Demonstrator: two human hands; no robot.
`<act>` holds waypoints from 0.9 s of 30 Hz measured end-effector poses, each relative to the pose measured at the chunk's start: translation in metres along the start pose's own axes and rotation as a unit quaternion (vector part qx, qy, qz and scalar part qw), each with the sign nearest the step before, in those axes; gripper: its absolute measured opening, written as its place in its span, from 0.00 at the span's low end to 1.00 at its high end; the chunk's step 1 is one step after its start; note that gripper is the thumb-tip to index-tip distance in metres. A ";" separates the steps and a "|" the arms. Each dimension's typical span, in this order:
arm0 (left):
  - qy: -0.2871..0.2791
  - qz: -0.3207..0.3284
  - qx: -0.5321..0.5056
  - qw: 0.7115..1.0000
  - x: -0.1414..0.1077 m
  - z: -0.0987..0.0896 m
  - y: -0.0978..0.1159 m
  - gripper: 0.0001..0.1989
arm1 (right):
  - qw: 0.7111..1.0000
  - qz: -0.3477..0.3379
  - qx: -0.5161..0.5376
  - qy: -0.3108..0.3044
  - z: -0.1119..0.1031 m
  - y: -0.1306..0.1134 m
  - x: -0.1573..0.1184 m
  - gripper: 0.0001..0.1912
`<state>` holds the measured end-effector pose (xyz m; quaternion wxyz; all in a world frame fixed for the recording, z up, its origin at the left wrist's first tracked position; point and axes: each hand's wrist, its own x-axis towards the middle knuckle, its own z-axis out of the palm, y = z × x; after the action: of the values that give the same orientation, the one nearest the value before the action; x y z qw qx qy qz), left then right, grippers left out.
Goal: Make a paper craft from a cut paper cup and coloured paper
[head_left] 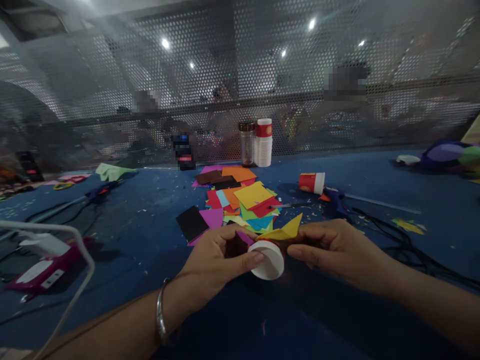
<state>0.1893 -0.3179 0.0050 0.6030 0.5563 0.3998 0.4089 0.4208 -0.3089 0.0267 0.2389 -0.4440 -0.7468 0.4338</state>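
A paper cup [268, 260] with its white round end toward me is gripped in my left hand [225, 255], the thumb on its edge. Against the cup's far side stands a folded yellow paper piece [283, 231], and a purple paper piece [244, 238] shows by my left fingers. My right hand [330, 247] is closed at the right end of the yellow paper, thumb near the cup; its fingertips are partly hidden. Just beyond lies a pile of coloured paper [255, 196].
A red-and-white cup [312, 183] lies beside a blue glue gun [336, 202] with black cable. Behind stand stacked cups [263, 145] and a clear bottle [247, 145]. On the left are a magenta power strip [48, 267] and another glue gun [101, 192].
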 end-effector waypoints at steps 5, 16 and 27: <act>-0.010 -0.005 0.007 1.000 -0.001 0.000 0.001 0.10 | 1.000 -0.007 -0.004 0.007 0.001 0.000 0.000 0.15; -0.047 -0.027 -0.014 0.998 -0.002 0.005 -0.003 0.13 | 1.000 -0.011 0.016 0.006 0.000 -0.001 0.001 0.15; -0.032 -0.031 0.004 0.999 -0.002 0.004 -0.003 0.14 | 1.000 -0.011 0.018 0.020 0.002 0.002 0.001 0.18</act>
<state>0.1919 -0.3213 0.0027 0.6257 0.5591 0.3991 0.3697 0.4197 -0.3083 0.0242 0.2664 -0.4394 -0.7389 0.4359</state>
